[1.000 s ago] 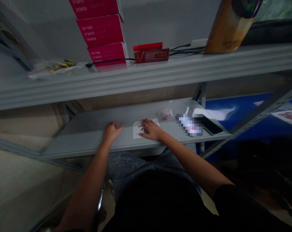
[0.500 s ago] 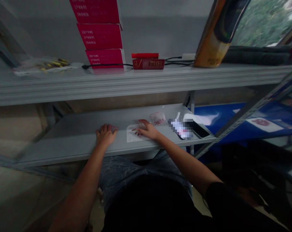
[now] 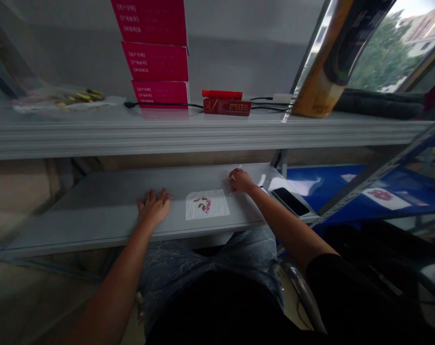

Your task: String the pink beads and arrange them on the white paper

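My left hand (image 3: 153,208) lies flat on the grey lower shelf (image 3: 105,211), fingers stretched out and holding nothing. To its right a white sheet (image 3: 217,208) carries a few small red and brown pieces (image 3: 203,204). My right hand (image 3: 241,180) is farther back and to the right of the sheet. Its fingers curl down over a small clear bag, of which only a pale edge (image 3: 226,181) shows beside the fingers.
A dark phone (image 3: 290,201) lies at the shelf's right end. The upper shelf (image 3: 203,132) holds stacked magenta boxes (image 3: 156,62), a red pack (image 3: 226,106) with a red lighter, a black cable, a yellow-black tube (image 3: 321,81) and a plastic bag (image 3: 66,98). A blue surface (image 3: 332,175) lies to the right.
My right hand left the white sheet and moved back and right onto the small clear bag. The sheet's pieces are now uncovered. My left hand flattened. The camera shifted right.
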`<action>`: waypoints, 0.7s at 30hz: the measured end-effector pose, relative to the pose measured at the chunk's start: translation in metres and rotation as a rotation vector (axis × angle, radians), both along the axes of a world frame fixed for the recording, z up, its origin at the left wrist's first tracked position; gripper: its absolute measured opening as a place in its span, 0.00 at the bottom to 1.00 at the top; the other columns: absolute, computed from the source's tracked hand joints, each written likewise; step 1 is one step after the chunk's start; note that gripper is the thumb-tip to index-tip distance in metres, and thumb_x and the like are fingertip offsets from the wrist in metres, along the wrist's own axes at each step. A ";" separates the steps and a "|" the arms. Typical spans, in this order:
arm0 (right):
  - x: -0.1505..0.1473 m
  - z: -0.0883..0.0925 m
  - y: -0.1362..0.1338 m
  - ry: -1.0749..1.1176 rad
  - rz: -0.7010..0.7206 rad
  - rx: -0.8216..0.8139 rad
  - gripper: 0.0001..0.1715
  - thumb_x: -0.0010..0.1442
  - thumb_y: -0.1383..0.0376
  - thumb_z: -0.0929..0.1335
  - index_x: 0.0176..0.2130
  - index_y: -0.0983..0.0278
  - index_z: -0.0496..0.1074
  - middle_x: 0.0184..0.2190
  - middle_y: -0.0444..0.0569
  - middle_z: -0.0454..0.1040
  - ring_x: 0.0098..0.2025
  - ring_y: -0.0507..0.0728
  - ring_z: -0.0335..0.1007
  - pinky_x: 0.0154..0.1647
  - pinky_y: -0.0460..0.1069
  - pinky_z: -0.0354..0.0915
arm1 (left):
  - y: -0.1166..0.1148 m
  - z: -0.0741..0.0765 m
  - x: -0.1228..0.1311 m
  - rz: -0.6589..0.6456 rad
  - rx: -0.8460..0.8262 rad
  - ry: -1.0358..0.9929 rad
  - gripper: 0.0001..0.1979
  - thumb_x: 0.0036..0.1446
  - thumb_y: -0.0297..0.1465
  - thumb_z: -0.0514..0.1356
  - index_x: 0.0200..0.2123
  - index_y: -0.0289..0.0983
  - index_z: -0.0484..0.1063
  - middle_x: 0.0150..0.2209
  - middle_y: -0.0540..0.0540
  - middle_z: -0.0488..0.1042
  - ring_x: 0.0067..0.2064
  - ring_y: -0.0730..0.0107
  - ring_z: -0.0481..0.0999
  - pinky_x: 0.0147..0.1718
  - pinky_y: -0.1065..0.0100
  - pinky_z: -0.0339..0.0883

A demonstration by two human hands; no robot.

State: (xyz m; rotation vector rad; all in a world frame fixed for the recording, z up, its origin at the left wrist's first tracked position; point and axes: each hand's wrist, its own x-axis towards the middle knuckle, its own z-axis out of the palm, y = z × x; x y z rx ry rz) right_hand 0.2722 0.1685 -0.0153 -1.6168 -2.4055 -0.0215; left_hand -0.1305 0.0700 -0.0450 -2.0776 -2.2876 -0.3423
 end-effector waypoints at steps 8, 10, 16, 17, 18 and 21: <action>0.015 0.017 -0.004 0.000 -0.054 0.050 0.19 0.71 0.69 0.61 0.53 0.69 0.77 0.51 0.62 0.79 0.53 0.63 0.74 0.58 0.53 0.64 | -0.004 0.002 0.008 0.027 0.076 0.019 0.38 0.69 0.45 0.47 0.74 0.29 0.54 0.73 0.23 0.53 0.75 0.34 0.51 0.69 0.33 0.40; 0.019 0.019 -0.004 -0.001 -0.042 0.045 0.20 0.70 0.69 0.63 0.57 0.70 0.75 0.54 0.62 0.78 0.55 0.63 0.73 0.60 0.53 0.63 | -0.008 0.007 0.010 0.026 0.160 -0.005 0.38 0.68 0.44 0.49 0.73 0.25 0.52 0.73 0.22 0.53 0.75 0.36 0.51 0.70 0.37 0.41; 0.014 0.004 0.006 -0.012 -0.017 0.001 0.27 0.64 0.69 0.69 0.62 0.72 0.73 0.61 0.63 0.73 0.63 0.65 0.68 0.65 0.53 0.59 | -0.032 0.030 0.017 -0.086 0.471 -0.228 0.23 0.67 0.38 0.53 0.60 0.33 0.71 0.68 0.32 0.64 0.69 0.44 0.62 0.69 0.47 0.54; 0.012 0.001 0.007 -0.012 -0.018 -0.006 0.25 0.63 0.70 0.70 0.59 0.71 0.76 0.60 0.62 0.75 0.62 0.65 0.69 0.64 0.52 0.60 | -0.041 0.031 0.021 -0.121 0.508 -0.274 0.20 0.67 0.37 0.53 0.57 0.35 0.73 0.67 0.34 0.66 0.68 0.46 0.64 0.68 0.48 0.56; 0.010 0.000 0.009 -0.010 -0.021 -0.009 0.21 0.63 0.70 0.70 0.55 0.70 0.78 0.58 0.61 0.77 0.61 0.65 0.71 0.63 0.52 0.61 | -0.050 0.031 0.026 -0.156 0.533 -0.320 0.18 0.67 0.36 0.53 0.55 0.37 0.74 0.65 0.35 0.68 0.67 0.48 0.66 0.67 0.49 0.58; 0.007 0.004 0.010 0.014 -0.037 0.014 0.15 0.62 0.71 0.70 0.48 0.68 0.82 0.53 0.60 0.79 0.57 0.64 0.74 0.61 0.53 0.64 | -0.083 0.023 0.050 -0.292 0.577 -0.460 0.14 0.66 0.34 0.55 0.51 0.41 0.76 0.59 0.38 0.73 0.63 0.51 0.70 0.65 0.49 0.63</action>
